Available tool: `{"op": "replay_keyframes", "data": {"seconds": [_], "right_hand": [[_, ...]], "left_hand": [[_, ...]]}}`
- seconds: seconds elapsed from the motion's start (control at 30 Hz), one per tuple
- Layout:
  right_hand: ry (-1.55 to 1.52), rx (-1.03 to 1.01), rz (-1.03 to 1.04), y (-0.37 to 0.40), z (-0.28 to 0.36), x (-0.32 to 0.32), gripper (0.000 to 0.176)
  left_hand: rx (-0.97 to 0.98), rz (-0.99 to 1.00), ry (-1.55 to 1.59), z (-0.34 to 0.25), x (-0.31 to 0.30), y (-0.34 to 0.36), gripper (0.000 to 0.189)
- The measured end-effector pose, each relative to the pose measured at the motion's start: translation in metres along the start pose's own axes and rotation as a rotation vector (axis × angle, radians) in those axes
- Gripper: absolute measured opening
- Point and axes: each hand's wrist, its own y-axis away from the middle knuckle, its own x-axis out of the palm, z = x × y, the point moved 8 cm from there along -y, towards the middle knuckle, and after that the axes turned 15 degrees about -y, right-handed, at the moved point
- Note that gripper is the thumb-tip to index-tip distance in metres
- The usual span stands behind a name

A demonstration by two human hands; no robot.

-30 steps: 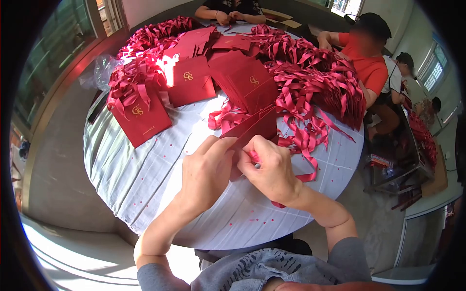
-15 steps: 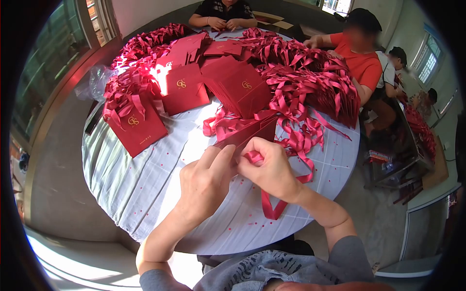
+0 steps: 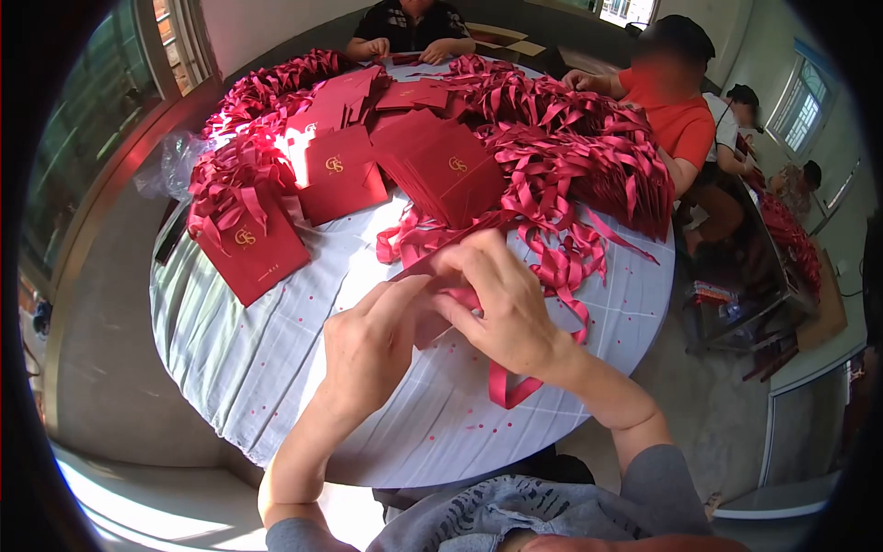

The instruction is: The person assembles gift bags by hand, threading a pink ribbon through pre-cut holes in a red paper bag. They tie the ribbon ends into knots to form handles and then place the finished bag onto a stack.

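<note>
My left hand (image 3: 370, 342) is closed on the near edge of a dark red paper bag (image 3: 423, 333), fingers pinched at its top. Just to the right, my right hand (image 3: 501, 299) bends over the same bag, with a pinkish-red ribbon (image 3: 466, 296) between thumb and fingers. A loop of ribbon (image 3: 511, 390) hangs below my right wrist onto the cloth. My fingers hide much of the bag and the place where the ribbon meets it.
Stacked red bags (image 3: 441, 170) with gold lettering lie beyond my hands. Ribbon heaps (image 3: 589, 152) spread on the right, and a finished-looking bag (image 3: 253, 253) lies left. Red dots speckle the white tablecloth (image 3: 276, 359). People sit at the far side (image 3: 414, 32) and right (image 3: 676, 110).
My right hand has turned and its fingers have moved up over the bag's top, with the thumb lower. My left hand has shifted slightly left and down. The far person's hands have moved apart.
</note>
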Motion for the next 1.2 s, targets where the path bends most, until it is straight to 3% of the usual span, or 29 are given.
{"op": "replay_keyframes", "data": {"seconds": [0.13,0.23,0.3,0.4,0.47,0.53,0.6,0.83,0.93,1.0,1.07,1.2], "right_hand": [[0.128,-0.073,0.215,-0.021,0.008,-0.001,0.006],[-0.033,0.091,0.579,-0.029,-0.01,0.019,0.013],[-0.046,0.323,0.799,-0.034,-0.021,0.028,0.014],[-0.033,0.39,0.898,-0.044,-0.027,0.037,0.015],[-0.083,0.357,0.892,-0.045,-0.03,0.04,0.016],[-0.197,0.513,0.828,-0.043,-0.038,0.037,0.018],[-0.384,0.449,0.66,-0.039,-0.039,0.032,0.015],[-0.551,0.575,0.376,-0.052,-0.049,0.021,0.016],[-0.572,0.432,0.317,-0.07,-0.048,0.027,0.015],[-0.644,0.551,0.29,-0.078,-0.058,0.033,0.013],[-0.75,0.494,0.226,-0.092,-0.06,0.038,0.013],[-0.629,0.439,0.18,-0.107,-0.062,0.038,0.018]], "left_hand": [[-0.047,0.117,0.067,0.001,-0.002,0.003,0.026],[0.026,0.145,0.048,-0.003,-0.001,0.005,0.028],[0.047,0.144,0.025,-0.005,0.0,0.006,0.027],[0.071,0.121,-0.009,-0.007,0.001,0.006,0.025],[0.076,0.102,-0.019,-0.009,0.0,0.005,0.024],[0.031,0.054,0.083,-0.01,-0.005,0.0,0.021],[0.008,0.125,0.079,-0.008,-0.002,-0.001,0.02],[-0.002,0.065,0.1,-0.009,0.004,0.001,0.02],[0.008,0.042,0.067,-0.012,0.004,-0.002,0.023],[0.028,0.035,0.044,-0.013,0.004,-0.002,0.031],[0.091,0.034,0.008,-0.015,0.005,-0.002,0.034],[0.052,0.083,0.02,-0.012,0.007,-0.001,0.03]]}}
